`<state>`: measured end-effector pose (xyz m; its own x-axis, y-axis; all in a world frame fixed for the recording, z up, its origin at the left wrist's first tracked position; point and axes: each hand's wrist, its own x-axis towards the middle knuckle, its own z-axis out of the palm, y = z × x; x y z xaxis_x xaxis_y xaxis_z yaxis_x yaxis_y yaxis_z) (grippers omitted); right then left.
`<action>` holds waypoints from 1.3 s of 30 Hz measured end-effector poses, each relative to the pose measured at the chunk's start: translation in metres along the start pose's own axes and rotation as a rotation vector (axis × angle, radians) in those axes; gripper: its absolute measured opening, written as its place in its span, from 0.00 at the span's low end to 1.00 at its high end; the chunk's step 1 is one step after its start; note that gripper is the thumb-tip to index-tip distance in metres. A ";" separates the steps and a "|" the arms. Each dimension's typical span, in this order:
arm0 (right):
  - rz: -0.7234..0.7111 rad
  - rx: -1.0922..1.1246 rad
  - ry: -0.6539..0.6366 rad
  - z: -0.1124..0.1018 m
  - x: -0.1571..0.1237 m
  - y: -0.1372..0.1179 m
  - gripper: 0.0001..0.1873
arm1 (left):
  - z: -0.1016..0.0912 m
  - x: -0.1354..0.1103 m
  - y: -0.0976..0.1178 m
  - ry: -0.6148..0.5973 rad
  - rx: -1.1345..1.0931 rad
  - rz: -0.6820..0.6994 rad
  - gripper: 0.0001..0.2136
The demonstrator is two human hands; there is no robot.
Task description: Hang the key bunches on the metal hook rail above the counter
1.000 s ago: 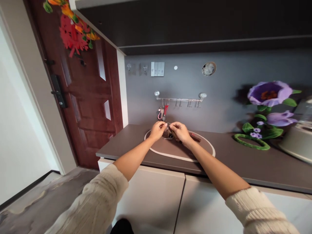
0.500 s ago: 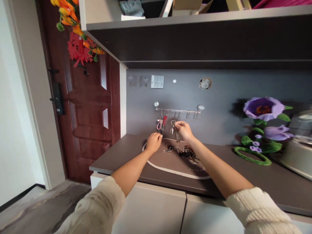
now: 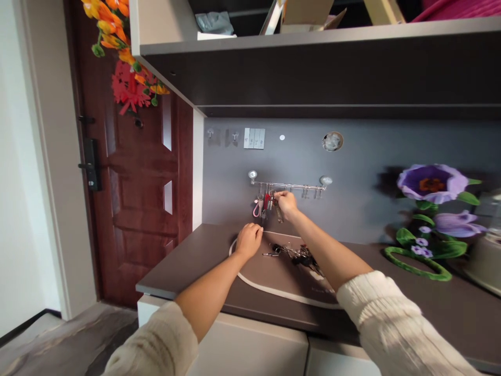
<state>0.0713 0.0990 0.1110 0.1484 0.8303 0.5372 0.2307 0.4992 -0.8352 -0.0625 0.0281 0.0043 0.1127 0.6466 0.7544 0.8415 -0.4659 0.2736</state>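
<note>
My right hand [image 3: 287, 204] pinches a key ring [image 3: 278, 213] with keys and a dark tag hanging from it. It is just under the hook rail [image 3: 287, 185] on the wall, close beside hanging keys with a red cord [image 3: 266, 200] and a pink loop [image 3: 256, 208]; whether the ring touches a hook I cannot tell. My left hand [image 3: 249, 240] is closed at the left edge of the mat [image 3: 270, 279], its fingers curled so that their inside is hidden. A heap of keys [image 3: 297, 255] lies on the mat, partly behind my right forearm.
A low shelf [image 3: 313, 73] overhangs the counter [image 3: 188, 250]. Purple artificial flowers [image 3: 432, 183] with a green base stand on the right, next to a pale appliance [image 3: 485, 261]. On the left is a dark red door [image 3: 136, 224]. Switches [image 3: 254, 138] sit above the rail.
My right hand has carried the key ring left and up toward the rail, nearer the red cord. My left hand has barely moved. The view has tilted slightly.
</note>
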 end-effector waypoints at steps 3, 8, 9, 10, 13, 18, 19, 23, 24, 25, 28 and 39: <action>0.064 -0.112 0.122 0.007 0.008 -0.001 0.03 | 0.000 0.000 -0.001 0.005 -0.005 0.001 0.14; 0.040 -0.251 0.173 0.012 0.015 -0.004 0.06 | 0.001 0.000 -0.001 0.010 -0.002 0.006 0.14; 0.034 -0.268 0.171 0.013 0.016 -0.004 0.06 | 0.001 0.000 -0.001 0.011 -0.003 0.008 0.14; 0.029 -0.280 0.167 0.013 0.016 -0.004 0.06 | 0.001 0.000 -0.001 0.011 -0.003 0.010 0.14; 0.032 -0.318 0.162 0.015 0.015 -0.002 0.05 | 0.001 0.000 -0.001 0.013 0.001 0.008 0.14; -0.004 -0.458 0.146 0.016 0.010 0.002 0.08 | 0.002 0.000 -0.001 0.012 0.014 0.004 0.14; -0.027 -0.481 0.140 0.016 0.009 0.003 0.09 | 0.002 0.000 -0.001 0.013 0.016 0.005 0.14; -0.085 -0.540 0.130 0.016 0.007 0.003 0.10 | 0.002 0.000 -0.001 0.015 0.017 0.003 0.14; -0.082 -0.544 0.127 0.016 0.006 0.002 0.10 | 0.002 0.001 -0.001 0.015 0.016 0.002 0.14; -0.075 -0.544 0.124 0.016 0.006 0.002 0.10 | 0.002 0.001 -0.001 0.016 0.014 0.001 0.14; -0.046 -0.527 0.115 0.017 0.006 0.003 0.09 | 0.002 0.001 -0.002 0.018 0.011 0.006 0.14; 0.036 -0.237 0.088 0.015 -0.001 0.027 0.10 | 0.001 0.001 -0.003 0.029 -0.003 0.011 0.13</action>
<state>0.0630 0.1155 0.0861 0.2415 0.8167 0.5242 0.4409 0.3888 -0.8090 -0.0647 0.0306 0.0035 0.1069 0.6235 0.7745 0.8384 -0.4752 0.2669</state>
